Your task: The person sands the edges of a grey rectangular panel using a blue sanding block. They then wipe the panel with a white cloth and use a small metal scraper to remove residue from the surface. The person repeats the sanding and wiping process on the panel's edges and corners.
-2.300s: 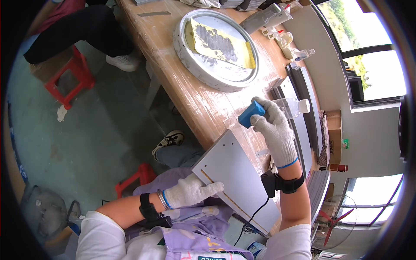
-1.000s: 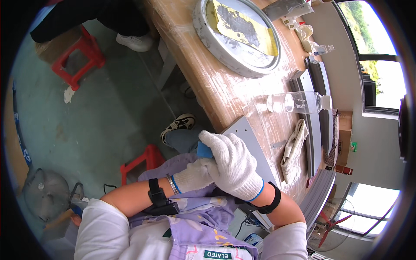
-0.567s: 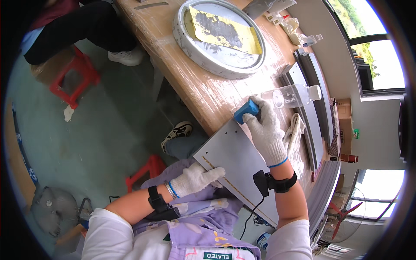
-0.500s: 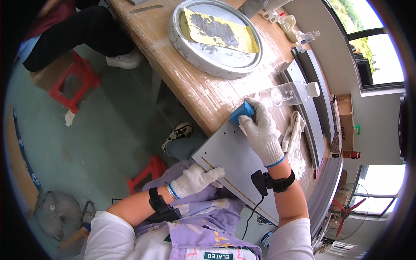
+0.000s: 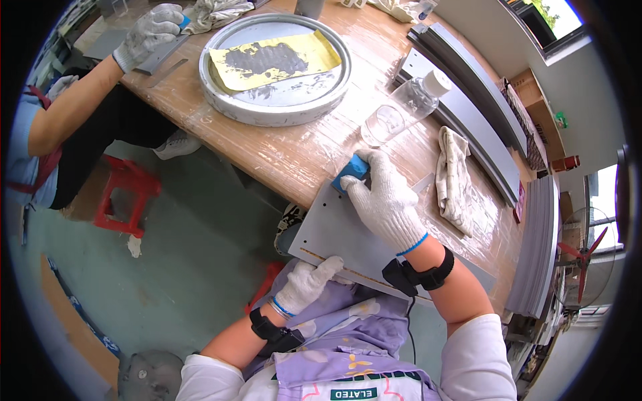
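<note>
A grey flat panel with small drilled holes lies partly over the table's near edge and partly over my lap. A brownish strip runs along its near edge. My right hand, in a white knit glove, is closed around a blue block and presses it at the panel's far left corner. My left hand, gloved too, grips the panel's near edge, thumb on top and fingers partly hidden beneath. Just beyond my right hand, a clear plastic bottle with a white cap lies on its side.
A round grey-smeared lid holds a yellow sheet. A crumpled cloth and grey panels lie to the right. At far left a co-worker's gloved hand holds something blue. A red stool stands on the floor.
The view has swung, so the table sits lower and further left, and the co-worker's arm shows. My right hand keeps the blue block at the panel's corner; my left keeps its hold.
</note>
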The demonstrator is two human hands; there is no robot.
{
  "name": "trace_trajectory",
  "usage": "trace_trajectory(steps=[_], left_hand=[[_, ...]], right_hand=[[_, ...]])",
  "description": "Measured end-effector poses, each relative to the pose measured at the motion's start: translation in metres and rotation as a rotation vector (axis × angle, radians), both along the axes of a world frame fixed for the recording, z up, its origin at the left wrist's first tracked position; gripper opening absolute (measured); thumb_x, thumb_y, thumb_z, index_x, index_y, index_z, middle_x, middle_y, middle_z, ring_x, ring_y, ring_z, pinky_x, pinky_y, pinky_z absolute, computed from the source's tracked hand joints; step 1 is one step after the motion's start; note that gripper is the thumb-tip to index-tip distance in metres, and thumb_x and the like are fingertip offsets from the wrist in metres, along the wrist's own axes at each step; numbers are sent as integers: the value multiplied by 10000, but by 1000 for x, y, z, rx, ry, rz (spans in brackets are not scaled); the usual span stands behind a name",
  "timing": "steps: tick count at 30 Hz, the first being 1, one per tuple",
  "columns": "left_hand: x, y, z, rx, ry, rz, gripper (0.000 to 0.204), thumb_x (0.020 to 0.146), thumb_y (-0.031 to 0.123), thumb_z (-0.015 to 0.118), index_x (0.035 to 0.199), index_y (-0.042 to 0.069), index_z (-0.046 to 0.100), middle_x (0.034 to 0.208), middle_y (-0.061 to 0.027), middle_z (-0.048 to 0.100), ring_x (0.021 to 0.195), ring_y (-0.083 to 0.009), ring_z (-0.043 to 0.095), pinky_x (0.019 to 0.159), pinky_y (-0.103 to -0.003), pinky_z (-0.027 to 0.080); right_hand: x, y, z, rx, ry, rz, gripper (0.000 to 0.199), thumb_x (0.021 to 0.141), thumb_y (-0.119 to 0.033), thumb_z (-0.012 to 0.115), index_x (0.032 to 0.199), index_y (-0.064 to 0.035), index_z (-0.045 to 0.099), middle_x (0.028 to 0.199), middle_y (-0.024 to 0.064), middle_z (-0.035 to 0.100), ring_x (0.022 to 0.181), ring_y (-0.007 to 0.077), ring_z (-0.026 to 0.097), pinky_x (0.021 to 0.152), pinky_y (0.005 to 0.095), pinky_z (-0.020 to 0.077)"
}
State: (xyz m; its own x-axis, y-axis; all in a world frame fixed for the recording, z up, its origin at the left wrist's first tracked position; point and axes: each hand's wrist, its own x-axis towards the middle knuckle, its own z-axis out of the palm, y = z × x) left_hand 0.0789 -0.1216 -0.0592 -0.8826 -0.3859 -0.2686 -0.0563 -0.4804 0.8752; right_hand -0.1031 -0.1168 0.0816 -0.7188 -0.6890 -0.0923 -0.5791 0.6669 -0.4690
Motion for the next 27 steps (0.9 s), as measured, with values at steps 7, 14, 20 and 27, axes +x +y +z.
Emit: trace_trajectory(steps=[7,14,20,27], left_hand=[[2,12,-21,74,9,146,258,975,234,640,1069,-6,646,908,-50,674,777,-130,626,668,-277,511],[-8,4,18,177,-33,-15,461,992,343,539,1253,-37,516,1118,-178,655,941,-260,697,790,-383,592],[-10,14,12,220,50,130,460,991,337,544,1252,-39,501,1082,-177,647,887,-275,696,743,-374,593],[-12,21,15,245,29,166,473,962,345,571,1257,-19,506,1083,-173,642,912,-297,692,760,-410,602]], right_hand=[[-19,103,2,60,147,-260,466,848,-244,709,1239,-40,561,920,161,687,840,307,692,785,438,540],[7,41,-12,-316,99,-50,380,845,-191,686,1174,-38,572,936,206,657,926,403,638,829,465,513],[-20,141,11,16,86,-365,390,843,-172,686,1200,-65,573,975,190,672,954,393,647,852,467,521],[-24,178,-6,-72,195,-488,390,850,-186,685,1204,-63,580,1031,206,672,976,401,647,851,476,521]])
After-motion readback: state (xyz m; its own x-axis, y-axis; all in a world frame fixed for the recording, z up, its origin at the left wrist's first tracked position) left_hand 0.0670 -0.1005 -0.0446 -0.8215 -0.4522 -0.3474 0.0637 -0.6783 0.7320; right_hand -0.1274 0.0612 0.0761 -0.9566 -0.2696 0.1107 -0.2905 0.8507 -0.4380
